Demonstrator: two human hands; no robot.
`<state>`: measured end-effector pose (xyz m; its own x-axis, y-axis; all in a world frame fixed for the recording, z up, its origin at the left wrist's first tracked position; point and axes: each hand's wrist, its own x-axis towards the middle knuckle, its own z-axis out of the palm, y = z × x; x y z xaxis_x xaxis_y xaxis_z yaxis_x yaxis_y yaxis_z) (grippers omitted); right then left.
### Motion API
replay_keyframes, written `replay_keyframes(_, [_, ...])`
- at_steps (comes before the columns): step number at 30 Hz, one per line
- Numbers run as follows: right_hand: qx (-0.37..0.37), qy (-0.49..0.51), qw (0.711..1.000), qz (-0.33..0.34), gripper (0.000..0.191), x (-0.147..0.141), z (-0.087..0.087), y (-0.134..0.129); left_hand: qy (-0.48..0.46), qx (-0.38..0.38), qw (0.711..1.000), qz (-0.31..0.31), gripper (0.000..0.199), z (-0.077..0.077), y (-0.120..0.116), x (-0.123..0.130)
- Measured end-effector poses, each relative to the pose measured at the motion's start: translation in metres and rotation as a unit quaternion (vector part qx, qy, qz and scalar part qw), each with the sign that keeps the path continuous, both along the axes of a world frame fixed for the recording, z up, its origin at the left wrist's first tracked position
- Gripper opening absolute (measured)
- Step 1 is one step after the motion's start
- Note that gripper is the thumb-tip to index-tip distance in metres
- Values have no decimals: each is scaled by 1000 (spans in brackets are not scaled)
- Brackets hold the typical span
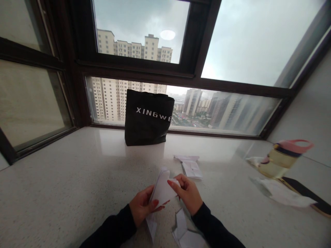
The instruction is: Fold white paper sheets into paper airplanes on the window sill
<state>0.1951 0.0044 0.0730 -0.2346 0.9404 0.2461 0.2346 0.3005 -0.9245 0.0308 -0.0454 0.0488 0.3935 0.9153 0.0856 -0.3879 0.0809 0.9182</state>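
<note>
A piece of folded white paper point(162, 187) is held up between my two hands, above the speckled white counter. My left hand point(143, 205) grips its lower left side, thumb in front and fingers behind. At its upper right edge, my right hand point(187, 193) pinches the paper between thumb and fingers. More folded white paper point(187, 236) lies on the counter below my right hand, and a pointed paper piece point(152, 229) shows under my left hand. Beyond my hands rests another folded paper shape point(191, 168).
A black bag with white lettering point(148, 127) stands by the window point(224, 110). To the right are a yellow bottle with a pink lid point(280, 160), a crumpled white packet or tissue point(284, 193) and a dark flat object, perhaps a phone point(307, 193).
</note>
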Motion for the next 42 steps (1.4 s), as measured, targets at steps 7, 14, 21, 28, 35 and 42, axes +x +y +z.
replay_keyframes(7, [2,12,999,-31,27,-3,3,-5,164,85,982,50,66,6,-6,3])
replay_keyframes(14, [3,24,1000,-18,26,-3,1,-6,156,93,981,62,61,5,-5,3])
replay_keyframes(21, [9,4,1000,-21,25,-2,-2,-4,116,67,990,45,63,10,-7,7])
replay_keyframes(28, [27,-19,999,-16,25,-1,-2,-5,148,32,984,96,49,13,-8,8])
replay_keyframes(35, [53,-27,998,-23,23,-2,-1,-8,181,15,979,96,51,19,-8,10])
replay_keyframes(42, [35,8,999,-11,24,-3,-1,-7,186,30,977,95,45,20,-6,10])
